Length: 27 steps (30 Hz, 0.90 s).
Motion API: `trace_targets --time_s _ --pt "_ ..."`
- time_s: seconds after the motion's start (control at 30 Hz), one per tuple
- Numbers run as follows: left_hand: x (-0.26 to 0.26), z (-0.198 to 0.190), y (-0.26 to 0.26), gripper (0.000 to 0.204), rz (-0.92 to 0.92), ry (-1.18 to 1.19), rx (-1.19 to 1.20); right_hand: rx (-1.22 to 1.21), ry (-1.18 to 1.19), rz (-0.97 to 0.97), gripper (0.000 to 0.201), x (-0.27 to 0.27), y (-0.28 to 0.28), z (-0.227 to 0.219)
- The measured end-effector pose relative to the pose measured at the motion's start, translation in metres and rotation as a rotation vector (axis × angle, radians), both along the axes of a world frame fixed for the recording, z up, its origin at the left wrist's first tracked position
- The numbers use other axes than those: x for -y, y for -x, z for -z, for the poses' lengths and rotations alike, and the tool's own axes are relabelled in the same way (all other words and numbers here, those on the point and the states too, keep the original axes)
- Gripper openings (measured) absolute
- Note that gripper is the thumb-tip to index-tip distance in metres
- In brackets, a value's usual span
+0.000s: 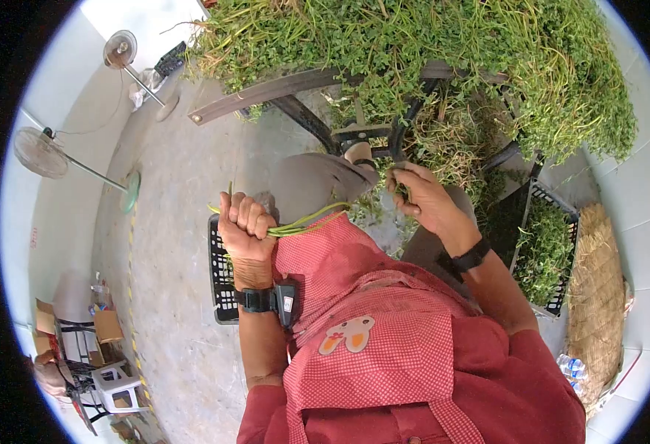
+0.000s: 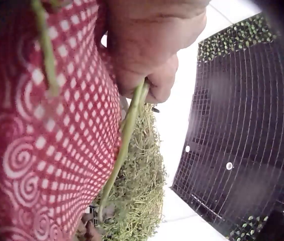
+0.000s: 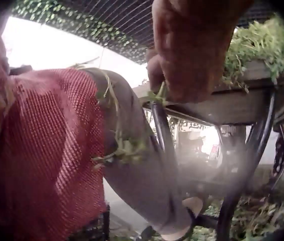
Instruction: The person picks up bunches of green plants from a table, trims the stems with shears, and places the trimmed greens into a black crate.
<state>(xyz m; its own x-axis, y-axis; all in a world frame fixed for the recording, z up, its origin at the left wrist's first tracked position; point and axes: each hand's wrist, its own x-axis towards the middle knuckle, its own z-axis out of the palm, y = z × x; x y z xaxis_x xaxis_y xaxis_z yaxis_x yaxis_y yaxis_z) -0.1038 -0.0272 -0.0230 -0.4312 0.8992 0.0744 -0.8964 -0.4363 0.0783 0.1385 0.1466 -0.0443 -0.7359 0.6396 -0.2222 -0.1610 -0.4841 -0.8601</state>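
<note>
In the head view the left hand [image 1: 247,228] grips several long green stems [image 1: 299,226], which stick out past both sides of the fist over the red checked apron. The left wrist view shows a stem [image 2: 127,133] coming out of the curled fingers of the left hand [image 2: 154,45]. The right hand [image 1: 422,194], beyond the right knee side of the lap, pinches a bit of greenery between curled fingers. From the right wrist, a leafy scrap [image 3: 159,94] shows at the fingertips of the right hand [image 3: 189,55].
A table [image 1: 265,94] heaped with green plants [image 1: 413,44] stands in front. Black crates [image 1: 223,285] lie at the left and, with greens inside, at the right [image 1: 547,244]. More plants lie on the floor under the table. Fans and a white stool [image 1: 120,387] stand at the left.
</note>
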Motion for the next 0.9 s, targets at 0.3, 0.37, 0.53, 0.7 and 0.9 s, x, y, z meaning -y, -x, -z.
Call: trace_targets --time_s 0.3,0.37,0.53,0.7,0.9 --pt "0.002 0.0 -0.004 0.046 -0.059 0.073 -0.194 0.23 -1.224 -0.135 0.026 0.021 0.035 0.0" --pt "0.001 0.003 -0.003 0.046 -0.055 0.041 -0.177 0.29 -1.33 -0.162 0.026 0.023 0.038 0.002" --pt "0.002 0.007 -0.003 0.046 -0.052 -0.006 -0.166 0.287 -1.341 -0.135 0.026 0.032 0.043 0.015" --pt "0.001 0.007 -0.005 0.045 -0.098 0.007 -0.143 0.277 -1.322 -0.132 0.022 0.038 0.043 0.019" --pt "0.012 0.007 0.015 0.047 -0.245 0.026 -0.09 0.222 -0.619 0.23 0.012 0.008 0.035 0.028"
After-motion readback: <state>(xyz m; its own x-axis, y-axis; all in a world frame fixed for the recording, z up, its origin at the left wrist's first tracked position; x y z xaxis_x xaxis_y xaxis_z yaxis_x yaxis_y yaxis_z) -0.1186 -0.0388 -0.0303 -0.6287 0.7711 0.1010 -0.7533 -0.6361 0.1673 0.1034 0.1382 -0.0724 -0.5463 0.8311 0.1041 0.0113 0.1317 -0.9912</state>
